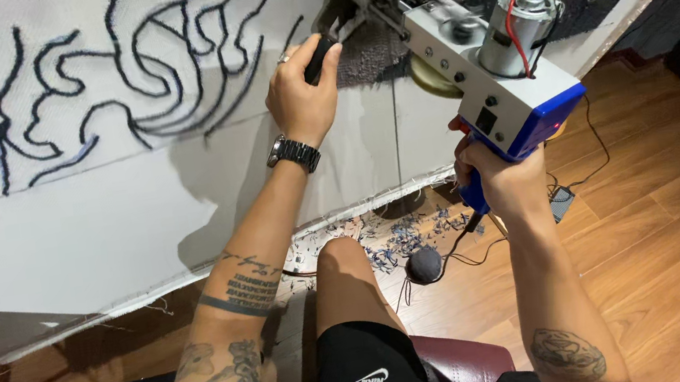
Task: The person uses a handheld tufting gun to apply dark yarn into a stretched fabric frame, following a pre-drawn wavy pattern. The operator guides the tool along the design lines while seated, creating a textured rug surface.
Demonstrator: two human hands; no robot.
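1. One tufting gun (482,65), white and blue with a silver motor on top, is pressed nose-first against the stretched white cloth (95,216) at the upper right.
2. The right hand (503,181) is clamped round the gun's blue grip; the left hand (304,90) is closed on its black front handle (a wristwatch (293,152) sits just below).
3. The cloth's lower edge runs from near left up to far right, with wooden floor (675,241) open on the right.
4. Blue yarn scraps (399,236) litter the floor under that edge, beside one dark yarn ball (424,264) and one thin cable.
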